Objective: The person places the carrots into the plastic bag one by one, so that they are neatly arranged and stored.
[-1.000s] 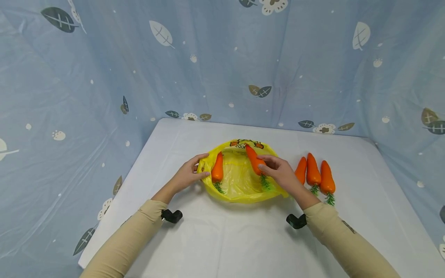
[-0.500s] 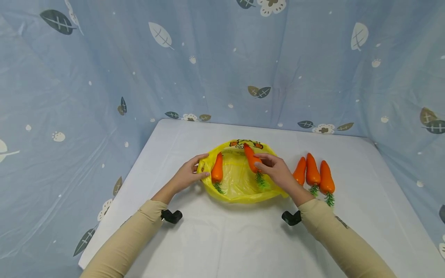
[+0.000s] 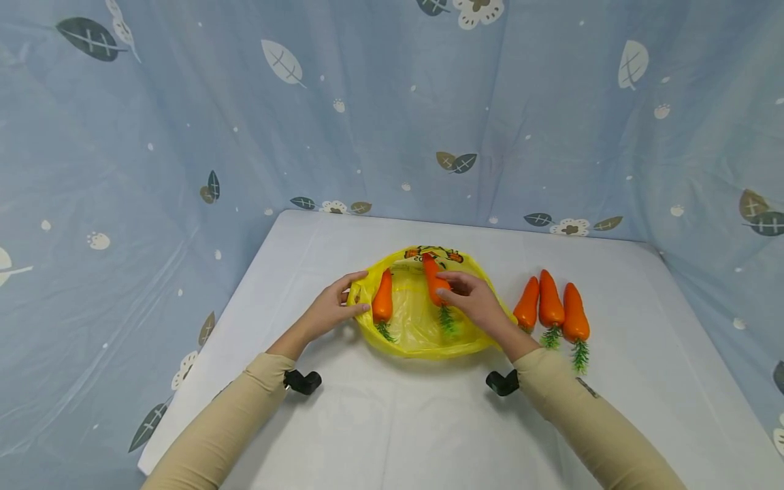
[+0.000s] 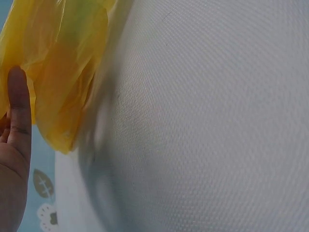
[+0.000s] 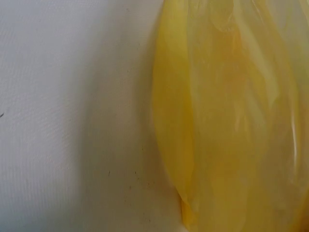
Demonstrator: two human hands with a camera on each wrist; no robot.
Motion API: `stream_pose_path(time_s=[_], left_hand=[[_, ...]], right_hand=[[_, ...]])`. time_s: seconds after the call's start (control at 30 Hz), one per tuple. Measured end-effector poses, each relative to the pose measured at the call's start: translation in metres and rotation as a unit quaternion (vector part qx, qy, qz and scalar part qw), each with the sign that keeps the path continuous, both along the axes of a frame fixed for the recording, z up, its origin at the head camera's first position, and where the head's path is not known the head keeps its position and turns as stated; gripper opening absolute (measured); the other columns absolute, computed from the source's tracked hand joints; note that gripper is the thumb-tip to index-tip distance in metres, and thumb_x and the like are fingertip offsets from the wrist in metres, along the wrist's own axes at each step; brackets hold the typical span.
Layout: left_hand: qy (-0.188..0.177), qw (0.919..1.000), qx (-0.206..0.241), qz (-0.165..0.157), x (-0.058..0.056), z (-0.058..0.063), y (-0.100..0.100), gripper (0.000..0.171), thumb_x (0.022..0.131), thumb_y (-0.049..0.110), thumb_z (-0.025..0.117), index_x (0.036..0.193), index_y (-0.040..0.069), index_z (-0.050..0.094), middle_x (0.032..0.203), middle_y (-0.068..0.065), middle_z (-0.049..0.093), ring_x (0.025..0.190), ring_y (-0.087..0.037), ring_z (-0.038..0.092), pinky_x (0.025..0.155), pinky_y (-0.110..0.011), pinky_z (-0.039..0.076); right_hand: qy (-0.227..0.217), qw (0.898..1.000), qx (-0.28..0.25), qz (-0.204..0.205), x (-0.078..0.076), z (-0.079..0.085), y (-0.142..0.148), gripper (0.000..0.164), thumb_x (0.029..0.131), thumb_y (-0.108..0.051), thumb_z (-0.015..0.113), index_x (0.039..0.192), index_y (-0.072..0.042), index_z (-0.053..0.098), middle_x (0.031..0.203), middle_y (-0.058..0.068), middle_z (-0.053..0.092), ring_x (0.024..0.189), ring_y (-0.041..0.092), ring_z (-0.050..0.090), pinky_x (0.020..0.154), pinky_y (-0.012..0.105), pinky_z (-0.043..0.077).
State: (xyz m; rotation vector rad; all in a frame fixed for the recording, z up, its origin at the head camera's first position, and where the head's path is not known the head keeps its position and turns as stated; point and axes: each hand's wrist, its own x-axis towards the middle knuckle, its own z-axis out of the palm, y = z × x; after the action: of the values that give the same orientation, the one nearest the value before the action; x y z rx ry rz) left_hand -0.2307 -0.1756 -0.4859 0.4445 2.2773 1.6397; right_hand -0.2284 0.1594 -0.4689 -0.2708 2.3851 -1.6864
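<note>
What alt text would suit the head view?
A right hand holds a carrot at the opening of a yellow bag; the left hand holds its left edge. A second carrot lies inside, and three more carrots lie on the white table to the right.

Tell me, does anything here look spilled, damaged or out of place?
Nothing stands out. One carrot lies in the bag, the right hand holds another, and three more lie side by side on the table; I see no spill or damage.

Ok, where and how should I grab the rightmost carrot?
Probably pinch the rightmost carrot across its thick orange end, next to the leaves, coming from its right: the tip narrows, and another carrot lies close on its left.
</note>
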Motion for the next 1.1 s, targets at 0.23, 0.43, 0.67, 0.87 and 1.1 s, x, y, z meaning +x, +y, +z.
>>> stream_pose_path(time_s=[0.23, 0.43, 0.67, 0.87, 1.1], left_hand=[[0.002, 1.0000, -0.005, 0.002, 0.000, 0.001, 0.000, 0.074, 0.094, 0.019, 0.076, 0.157, 0.018, 0.038, 0.160, -0.010, 0.035, 0.129, -0.033, 0.056, 0.090, -0.033, 0.057], [0.004, 1.0000, -0.006, 0.002, 0.000, 0.001, 0.001, 0.073, 0.094, 0.018, 0.075, 0.157, 0.017, 0.038, 0.161, -0.009, 0.034, 0.130, -0.033, 0.055, 0.093, -0.034, 0.056], [0.004, 1.0000, -0.003, -0.001, 0.000, 0.000, 0.001, 0.074, 0.094, 0.019, 0.075, 0.158, 0.017, 0.037, 0.161, -0.009, 0.034, 0.130, -0.033, 0.056, 0.091, -0.032, 0.057], [0.004, 1.0000, 0.003, -0.003, 0.000, 0.000, 0.001, 0.074, 0.094, 0.018, 0.075, 0.158, 0.016, 0.037, 0.161, -0.010, 0.034, 0.129, -0.034, 0.056, 0.090, -0.030, 0.057], [0.000, 1.0000, 0.004, -0.001, 0.000, 0.000, 0.001, 0.074, 0.095, 0.018, 0.075, 0.158, 0.017, 0.037, 0.162, -0.009, 0.033, 0.129, -0.033, 0.056, 0.090, -0.031, 0.057]], right_hand=[[0.005, 1.000, 0.018, 0.006, -0.002, -0.005, -0.007, 0.049, 0.094, -0.038, 0.074, 0.138, -0.017, 0.064, 0.134, 0.008, 0.063, 0.114, 0.027, 0.060, 0.094, 0.036, 0.054], [-0.002, 1.000, 0.017, 0.010, -0.002, -0.008, -0.015, 0.048, 0.093, -0.036, 0.075, 0.136, -0.017, 0.065, 0.134, 0.007, 0.064, 0.118, 0.028, 0.059, 0.099, 0.042, 0.052], [-0.001, 1.000, 0.014, 0.023, -0.002, -0.014, -0.024, 0.047, 0.094, -0.031, 0.075, 0.136, -0.013, 0.065, 0.136, 0.008, 0.063, 0.120, 0.029, 0.058, 0.102, 0.044, 0.050], [-0.001, 0.999, 0.000, 0.035, -0.004, -0.022, -0.033, 0.046, 0.094, -0.028, 0.076, 0.135, -0.010, 0.066, 0.133, 0.010, 0.064, 0.117, 0.030, 0.061, 0.096, 0.041, 0.054], [0.001, 0.999, 0.023, 0.031, -0.001, -0.018, -0.039, 0.046, 0.093, -0.031, 0.076, 0.135, -0.014, 0.066, 0.131, 0.006, 0.066, 0.115, 0.026, 0.062, 0.094, 0.038, 0.054]])
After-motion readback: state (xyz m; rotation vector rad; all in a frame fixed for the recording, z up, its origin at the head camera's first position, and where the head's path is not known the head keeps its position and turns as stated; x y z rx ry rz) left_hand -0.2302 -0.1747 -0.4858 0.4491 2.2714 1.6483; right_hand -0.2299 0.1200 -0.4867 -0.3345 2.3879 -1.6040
